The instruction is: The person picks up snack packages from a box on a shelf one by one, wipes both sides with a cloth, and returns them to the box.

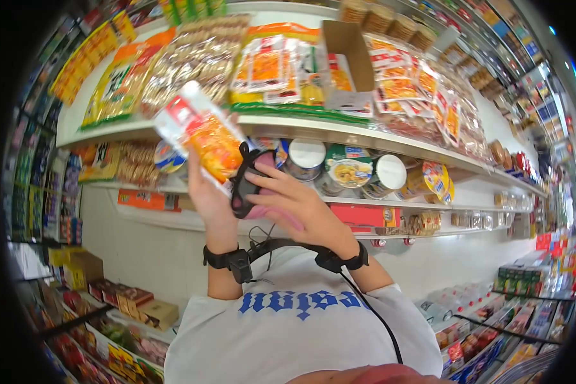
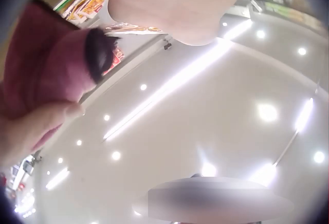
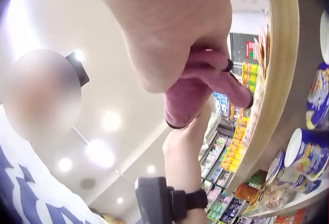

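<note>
In the head view, my left hand (image 1: 209,203) grips a white packet with an orange food picture (image 1: 217,146), held upright and tilted in front of the shelf. Beside it, my right hand (image 1: 310,214) holds a pink cloth item with black edging (image 1: 244,185), which overlaps the packet's lower right corner. The left wrist view shows the pink item (image 2: 56,64) at the left, with a thumb of the right hand (image 2: 38,126) against it. Pink folds (image 3: 187,98) stick out below my right hand (image 3: 169,29) in the right wrist view.
An upper shelf (image 1: 301,128) carries bagged foods, similar packets (image 1: 400,86) and an open cardboard box (image 1: 349,54). Cup noodles (image 1: 349,171) stand on the shelf below. Lower bins with goods (image 1: 134,307) lie at both sides. A black cable (image 1: 381,320) runs across the shirt.
</note>
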{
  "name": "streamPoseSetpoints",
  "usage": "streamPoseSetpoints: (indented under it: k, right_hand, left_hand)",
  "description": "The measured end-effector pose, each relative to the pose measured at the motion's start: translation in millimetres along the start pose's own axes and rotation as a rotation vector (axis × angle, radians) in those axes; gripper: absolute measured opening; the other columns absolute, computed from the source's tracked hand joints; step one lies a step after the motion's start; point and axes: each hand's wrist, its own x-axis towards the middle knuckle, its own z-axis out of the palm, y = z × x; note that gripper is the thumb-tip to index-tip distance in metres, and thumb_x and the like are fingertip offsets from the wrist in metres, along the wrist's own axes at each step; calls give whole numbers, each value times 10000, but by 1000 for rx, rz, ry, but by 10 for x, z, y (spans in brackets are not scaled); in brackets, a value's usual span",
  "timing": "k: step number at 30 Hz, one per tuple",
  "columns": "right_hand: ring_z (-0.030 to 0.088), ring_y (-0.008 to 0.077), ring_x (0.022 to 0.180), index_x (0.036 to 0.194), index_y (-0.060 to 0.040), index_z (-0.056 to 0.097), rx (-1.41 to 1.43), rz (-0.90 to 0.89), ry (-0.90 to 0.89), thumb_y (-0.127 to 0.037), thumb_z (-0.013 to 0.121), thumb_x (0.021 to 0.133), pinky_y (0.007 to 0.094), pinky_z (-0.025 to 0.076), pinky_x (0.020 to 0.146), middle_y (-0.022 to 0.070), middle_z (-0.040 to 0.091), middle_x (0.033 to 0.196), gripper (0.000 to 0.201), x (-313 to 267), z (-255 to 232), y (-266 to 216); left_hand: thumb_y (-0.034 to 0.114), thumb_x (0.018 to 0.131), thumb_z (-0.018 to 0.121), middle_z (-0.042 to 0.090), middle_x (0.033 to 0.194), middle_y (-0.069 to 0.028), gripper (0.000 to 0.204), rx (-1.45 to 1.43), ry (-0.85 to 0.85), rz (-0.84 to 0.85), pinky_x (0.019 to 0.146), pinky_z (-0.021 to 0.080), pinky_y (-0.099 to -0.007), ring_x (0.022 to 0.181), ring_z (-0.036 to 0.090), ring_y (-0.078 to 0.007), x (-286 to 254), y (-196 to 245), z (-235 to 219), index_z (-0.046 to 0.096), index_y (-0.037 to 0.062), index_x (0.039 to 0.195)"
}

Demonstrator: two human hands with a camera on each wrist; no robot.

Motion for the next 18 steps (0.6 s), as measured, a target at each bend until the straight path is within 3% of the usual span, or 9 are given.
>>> streamPoseSetpoints:
  k: [2,4,7,8,10,11,13,16,18]
  right_hand:
    - [491,273,1325,1320,-49,582,218,183,115,-173,632,947,413,374,1106,117,554,1402,396,-197,-238,246]
    - [543,172,1248,1351,8,526,532,389,310,-199,611,993,320,414,1057,107,581,1353,422,-296,-480,298]
    - [522,122,1217,1443,46,414,756,405,376,-116,657,964,292,423,1028,99,560,1361,561,-362,-711,318]
    - [526,121,1210,1445,56,411,760,380,444,-104,665,956,287,429,1018,106,560,1360,573,-359,-783,334]
    - [536,119,1195,1448,76,405,771,318,573,-79,682,941,276,441,998,118,561,1357,599,-291,-967,369]
    - [583,108,1122,1443,96,404,709,377,573,-61,680,939,247,481,925,125,590,1319,596,-329,-1145,425]
    - [517,153,1257,1452,105,376,679,327,748,-54,643,959,291,424,1038,163,519,1419,583,-301,-1476,508]
    - [486,164,1318,1414,112,421,548,253,943,-95,641,972,295,414,1068,175,493,1460,534,-268,-2000,847]
    - [495,149,1303,1378,113,457,414,339,926,-146,639,983,275,421,1049,161,509,1448,506,-266,-2265,1072]
  left_hand:
    - [408,1067,375,471,1449,-261,608,-90,-44,19,1126,386,-478,1357,465,-344,-40,-111,236,306,6,1517]
    - [427,1064,387,503,1416,-253,606,10,-18,22,1101,414,-482,1318,510,-338,-81,-271,568,342,-4,1489]
    - [400,1047,483,604,1305,-199,539,256,-89,36,982,524,-424,1152,646,-292,5,-671,746,472,-35,1366]
    - [385,1033,536,650,1209,-165,505,359,-53,-6,929,548,-374,1058,682,-235,11,-793,800,532,-45,1296]
    - [363,1047,518,638,1204,-145,486,471,-11,-78,929,536,-340,1072,660,-186,68,-1050,935,541,-60,1284]
    - [348,1052,510,636,1209,-137,470,538,-86,43,943,524,-332,1097,645,-184,107,-1150,1064,540,-52,1298]
    - [317,1063,493,633,1218,-119,443,670,-243,285,971,499,-316,1148,616,-179,281,-1322,1321,540,-36,1327]
    - [192,1033,541,592,1258,-150,359,977,-448,344,973,503,-330,1157,610,-224,717,-1396,1456,545,-59,1290]
    - [143,981,592,587,1258,-191,354,1319,-603,416,985,499,-353,1166,608,-283,1054,-1467,1565,559,-48,1276]
